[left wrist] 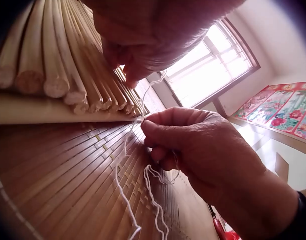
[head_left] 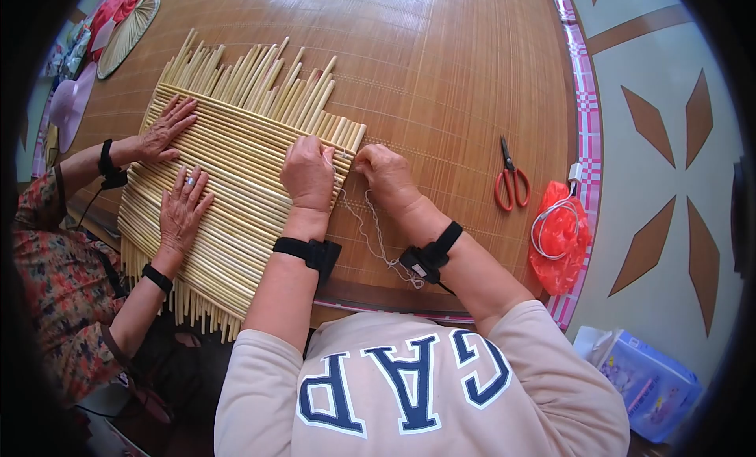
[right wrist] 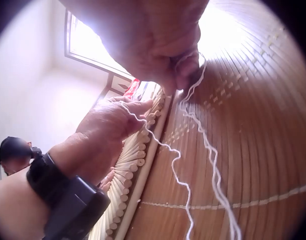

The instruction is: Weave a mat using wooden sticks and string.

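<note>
Both hands work at the right edge of a mat of slender pale rods (head_left: 228, 197), laid over more rods that run crosswise. My left hand (head_left: 309, 173) is over the mat's right corner, with white string (right wrist: 213, 162) pinched between thumb and fingertips. Just off the edge, my right hand (head_left: 384, 173) pinches the same string, thumb against forefinger, close to a rod's end. Loose strands hang from the right hand in the left wrist view and trail over the table toward its front edge.
Another person's hands (head_left: 183, 209) lie flat on the mat's left part. Red-handled scissors (head_left: 512, 185) and a red plastic bag (head_left: 561, 244) with a white cable (head_left: 535, 232) are on the slatted table (head_left: 441, 87) at right. A hand fan (head_left: 130, 35) lies far left.
</note>
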The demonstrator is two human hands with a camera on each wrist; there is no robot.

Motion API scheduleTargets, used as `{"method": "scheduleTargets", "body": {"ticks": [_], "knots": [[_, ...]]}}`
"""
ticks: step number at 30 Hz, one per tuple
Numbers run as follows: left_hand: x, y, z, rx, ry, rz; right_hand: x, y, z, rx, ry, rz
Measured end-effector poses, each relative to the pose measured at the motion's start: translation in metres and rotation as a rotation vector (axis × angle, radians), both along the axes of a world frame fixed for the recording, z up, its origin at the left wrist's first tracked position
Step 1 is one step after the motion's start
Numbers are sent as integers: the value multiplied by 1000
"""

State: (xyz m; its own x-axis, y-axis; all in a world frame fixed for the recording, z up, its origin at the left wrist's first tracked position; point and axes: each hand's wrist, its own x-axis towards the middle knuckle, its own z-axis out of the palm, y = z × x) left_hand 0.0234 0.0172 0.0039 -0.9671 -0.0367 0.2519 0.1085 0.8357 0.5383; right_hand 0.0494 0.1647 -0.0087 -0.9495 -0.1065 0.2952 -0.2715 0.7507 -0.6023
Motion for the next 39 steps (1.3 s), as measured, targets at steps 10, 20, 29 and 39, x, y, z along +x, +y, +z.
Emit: {"method": "scheduleTargets", "body": {"ticks": [10,20,29,39], "knots": [[2,-3,-3,8,34,-22,5,-8,0,327,-28,-57],[1,-1,-5,56,128,-36,3,-11,-5,352,18,-77],[2,-3,-7,106,130,-43,2,-13,7,337,-62,-24],[8,-4,-3,227,159,-86,1,-20,0,178,-137,-143]]}}
